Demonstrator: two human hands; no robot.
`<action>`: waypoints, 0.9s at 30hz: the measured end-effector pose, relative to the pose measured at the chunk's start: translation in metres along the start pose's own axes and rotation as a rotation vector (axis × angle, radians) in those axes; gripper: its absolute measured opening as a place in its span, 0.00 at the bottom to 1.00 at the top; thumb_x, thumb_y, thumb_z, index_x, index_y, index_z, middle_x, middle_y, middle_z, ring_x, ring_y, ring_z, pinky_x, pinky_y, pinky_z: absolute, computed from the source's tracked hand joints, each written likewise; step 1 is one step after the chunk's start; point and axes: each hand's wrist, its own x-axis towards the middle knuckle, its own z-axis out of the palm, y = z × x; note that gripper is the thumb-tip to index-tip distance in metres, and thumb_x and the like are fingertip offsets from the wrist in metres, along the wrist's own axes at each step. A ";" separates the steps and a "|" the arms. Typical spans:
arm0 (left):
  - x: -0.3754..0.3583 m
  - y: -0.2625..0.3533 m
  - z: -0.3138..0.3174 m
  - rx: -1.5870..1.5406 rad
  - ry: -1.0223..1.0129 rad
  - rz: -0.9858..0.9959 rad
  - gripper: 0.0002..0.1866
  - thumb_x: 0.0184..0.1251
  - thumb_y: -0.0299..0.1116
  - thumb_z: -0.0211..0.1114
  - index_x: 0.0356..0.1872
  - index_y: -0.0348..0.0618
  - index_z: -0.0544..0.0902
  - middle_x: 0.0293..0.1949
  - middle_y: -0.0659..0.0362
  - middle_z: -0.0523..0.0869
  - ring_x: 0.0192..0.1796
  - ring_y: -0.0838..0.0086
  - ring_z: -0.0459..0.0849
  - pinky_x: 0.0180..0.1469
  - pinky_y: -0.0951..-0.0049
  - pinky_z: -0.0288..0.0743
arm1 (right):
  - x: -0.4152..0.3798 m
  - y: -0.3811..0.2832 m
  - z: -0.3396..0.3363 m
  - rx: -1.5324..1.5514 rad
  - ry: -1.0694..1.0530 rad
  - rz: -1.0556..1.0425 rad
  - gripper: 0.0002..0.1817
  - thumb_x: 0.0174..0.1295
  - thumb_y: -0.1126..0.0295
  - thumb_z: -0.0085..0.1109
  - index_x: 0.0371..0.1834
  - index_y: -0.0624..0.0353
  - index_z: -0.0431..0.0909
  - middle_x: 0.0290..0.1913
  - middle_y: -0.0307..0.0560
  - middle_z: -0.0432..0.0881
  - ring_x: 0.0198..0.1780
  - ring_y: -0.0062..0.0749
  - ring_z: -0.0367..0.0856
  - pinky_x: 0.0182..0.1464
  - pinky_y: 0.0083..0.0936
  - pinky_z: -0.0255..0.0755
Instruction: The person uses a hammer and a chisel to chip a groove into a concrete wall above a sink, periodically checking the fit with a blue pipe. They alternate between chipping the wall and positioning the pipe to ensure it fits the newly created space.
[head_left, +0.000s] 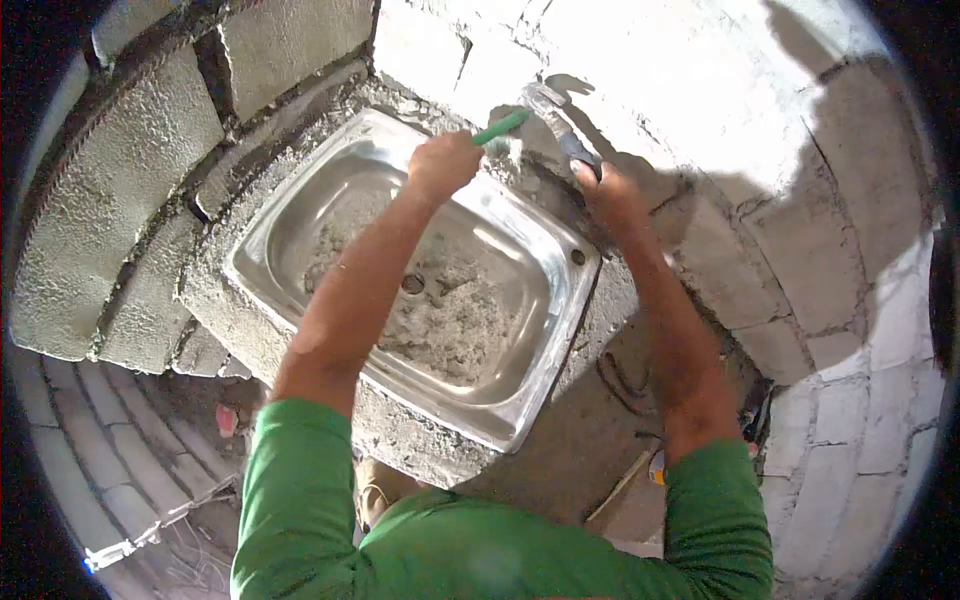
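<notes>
My left hand [445, 165] is closed around a green chisel-like rod [502, 127], which points up and right over the sink's back edge; its tip is hard to make out against the wall. My right hand [612, 205] grips a hammer [562, 128] by its dark handle, the head raised to the upper left near the far end of the rod. Below both hands lies a stainless steel sink [548, 350], its basin strewn with grey rubble and dust. The drain hole [413, 284] shows through the debris.
The sink is set in a rough concrete counter [395, 435] in a corner. A block wall [130, 190] rises on the left, and a brightly lit wall [650, 80] stands behind. A dark hose or cable [622, 385] lies to the lower right. A shoe [378, 490] shows below the counter.
</notes>
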 end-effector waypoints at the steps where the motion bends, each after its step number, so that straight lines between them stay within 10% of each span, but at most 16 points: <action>1: -0.001 0.000 0.002 0.005 0.068 0.019 0.12 0.73 0.39 0.54 0.43 0.45 0.82 0.35 0.51 0.84 0.35 0.59 0.87 0.35 0.58 0.83 | 0.003 -0.004 0.001 0.097 0.018 0.026 0.33 0.63 0.41 0.53 0.37 0.69 0.76 0.34 0.72 0.79 0.42 0.68 0.78 0.45 0.47 0.71; 5: -0.050 0.015 -0.030 0.087 -0.048 -0.005 0.17 0.73 0.48 0.54 0.41 0.43 0.79 0.28 0.47 0.85 0.36 0.54 0.87 0.37 0.55 0.83 | -0.023 -0.006 -0.018 0.035 0.165 -0.005 0.32 0.64 0.42 0.51 0.34 0.68 0.76 0.30 0.68 0.78 0.37 0.65 0.78 0.42 0.47 0.70; 9: -0.069 0.003 -0.068 0.004 -0.125 -0.124 0.18 0.72 0.46 0.56 0.44 0.42 0.81 0.37 0.47 0.87 0.39 0.53 0.88 0.43 0.54 0.81 | -0.042 0.032 -0.021 0.038 0.188 -0.013 0.31 0.65 0.43 0.51 0.28 0.68 0.74 0.20 0.55 0.72 0.23 0.39 0.73 0.31 0.39 0.68; 17: -0.045 -0.001 -0.029 -0.130 0.107 -0.208 0.22 0.73 0.53 0.53 0.43 0.42 0.76 0.31 0.42 0.85 0.38 0.44 0.85 0.41 0.45 0.78 | -0.060 0.041 -0.016 0.304 0.190 -0.015 0.23 0.68 0.50 0.53 0.31 0.63 0.75 0.20 0.44 0.72 0.24 0.25 0.72 0.25 0.30 0.65; 21: -0.037 0.001 -0.031 0.016 0.188 -0.130 0.20 0.72 0.52 0.54 0.43 0.43 0.75 0.28 0.47 0.86 0.32 0.48 0.87 0.34 0.50 0.80 | -0.058 0.045 -0.012 -0.013 0.463 -0.393 0.19 0.68 0.55 0.53 0.34 0.63 0.75 0.23 0.44 0.74 0.25 0.28 0.73 0.26 0.30 0.66; 27: -0.030 0.016 -0.058 0.096 0.142 -0.047 0.17 0.74 0.46 0.53 0.42 0.42 0.77 0.27 0.49 0.86 0.32 0.53 0.87 0.34 0.53 0.81 | -0.043 0.019 0.003 0.222 0.282 -0.090 0.14 0.69 0.58 0.52 0.42 0.58 0.77 0.30 0.59 0.79 0.32 0.51 0.78 0.36 0.41 0.73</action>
